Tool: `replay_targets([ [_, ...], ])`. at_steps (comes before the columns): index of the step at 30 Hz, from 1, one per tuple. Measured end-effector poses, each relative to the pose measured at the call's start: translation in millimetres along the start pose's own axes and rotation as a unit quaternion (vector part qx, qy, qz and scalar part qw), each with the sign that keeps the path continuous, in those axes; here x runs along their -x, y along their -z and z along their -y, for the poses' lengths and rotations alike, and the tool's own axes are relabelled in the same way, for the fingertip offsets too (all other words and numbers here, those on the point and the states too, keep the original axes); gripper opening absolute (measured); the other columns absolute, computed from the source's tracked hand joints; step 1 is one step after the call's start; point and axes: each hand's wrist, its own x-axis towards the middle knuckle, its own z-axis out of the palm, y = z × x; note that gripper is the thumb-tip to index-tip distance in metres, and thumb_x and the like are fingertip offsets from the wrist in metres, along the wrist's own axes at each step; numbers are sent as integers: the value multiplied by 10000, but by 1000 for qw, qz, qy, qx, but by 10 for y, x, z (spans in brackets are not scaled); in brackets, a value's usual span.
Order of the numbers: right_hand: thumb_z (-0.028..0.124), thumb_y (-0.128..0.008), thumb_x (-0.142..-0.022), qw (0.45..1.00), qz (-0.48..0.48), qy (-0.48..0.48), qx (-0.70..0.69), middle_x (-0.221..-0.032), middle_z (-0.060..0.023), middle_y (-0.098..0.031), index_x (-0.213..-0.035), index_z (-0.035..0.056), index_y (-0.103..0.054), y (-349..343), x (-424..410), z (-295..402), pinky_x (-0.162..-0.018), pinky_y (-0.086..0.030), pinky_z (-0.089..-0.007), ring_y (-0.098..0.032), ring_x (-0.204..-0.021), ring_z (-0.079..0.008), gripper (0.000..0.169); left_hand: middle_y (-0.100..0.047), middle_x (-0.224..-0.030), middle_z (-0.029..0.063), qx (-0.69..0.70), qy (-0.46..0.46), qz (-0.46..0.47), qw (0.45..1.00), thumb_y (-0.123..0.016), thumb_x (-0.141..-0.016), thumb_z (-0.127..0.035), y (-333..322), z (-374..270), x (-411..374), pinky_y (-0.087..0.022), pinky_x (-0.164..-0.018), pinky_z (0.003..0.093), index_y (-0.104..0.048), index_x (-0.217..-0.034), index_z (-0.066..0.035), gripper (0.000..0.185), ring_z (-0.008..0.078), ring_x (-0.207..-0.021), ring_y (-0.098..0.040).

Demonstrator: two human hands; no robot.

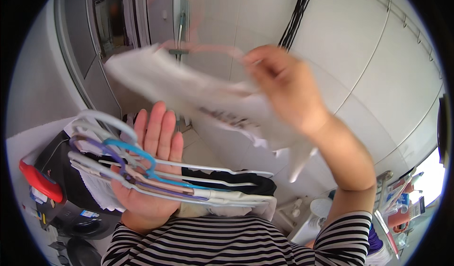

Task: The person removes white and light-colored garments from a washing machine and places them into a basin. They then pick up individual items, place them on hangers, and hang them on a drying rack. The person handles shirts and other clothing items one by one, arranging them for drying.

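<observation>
My left hand (150,204) is palm up with its fingers stretched out, and several plastic clothes hangers lie across it in front of my chest. Among them are a blue hanger (146,156), a purple hanger (117,156) and a grey-white hanger (106,115). Black cloth (227,177) and white cloth (97,186) hang from these. Higher up and to the right, my right hand (280,78) pinches one end of a pink hanger (212,48), blurred by motion. A white garment (198,88) with a dark print hangs at that pink hanger; how it is attached is blurred.
A dark front-loading washing machine (85,227) stands at left, with a red plastic object (39,182) on it. Hooks (404,21) line the upper right wall. Black straps (296,14) hang against the tiles. A cluttered shelf (400,205) is at right, and a door (79,35) at left.
</observation>
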Motion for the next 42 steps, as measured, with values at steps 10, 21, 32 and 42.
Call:
replay_targets([
  [10,141,-590,-757,941,115,202,-245,-920,-130,-572,-946,20,-564,-1096,102,-259,-723,-451,-350,-556,-859,-273,225,-451,-991,64,-19,-121,-43,991,-623,-731,-108,594,-482,-97,-382,-851,308,-399,-1052,-39,397,152,-898,-473],
  [21,138,-726,-540,688,454,-154,-545,-1123,-175,-526,-1186,-15,-440,-3173,1041,-1058,-902,-386,-332,-508,-1037,-262,723,-516,-635,50,-72,-319,-117,938,-683,-692,-151,1121,-1365,-357,-426,-651,236,-393,-929,-88,380,128,-567,-546],
  [32,91,-647,-726,612,448,-226,-612,-1049,-53,-574,-1160,12,-482,-4188,432,-962,-876,-387,-269,-505,-965,-124,470,-528,-661,17,-173,-373,-116,904,-584,-747,-321,1705,-1922,-647,-427,-690,189,-429,-932,-71,348,70,-613,-547],
  [42,265,-675,-687,646,336,-267,-631,-1311,-136,-364,-1338,12,-249,-5040,-122,-2051,-1014,-254,-319,-335,-1223,-214,818,-453,-733,67,-315,-327,-99,886,-501,-746,-186,2506,-2074,-1726,-358,-799,290,-430,-926,-15,257,150,-729,-458],
])
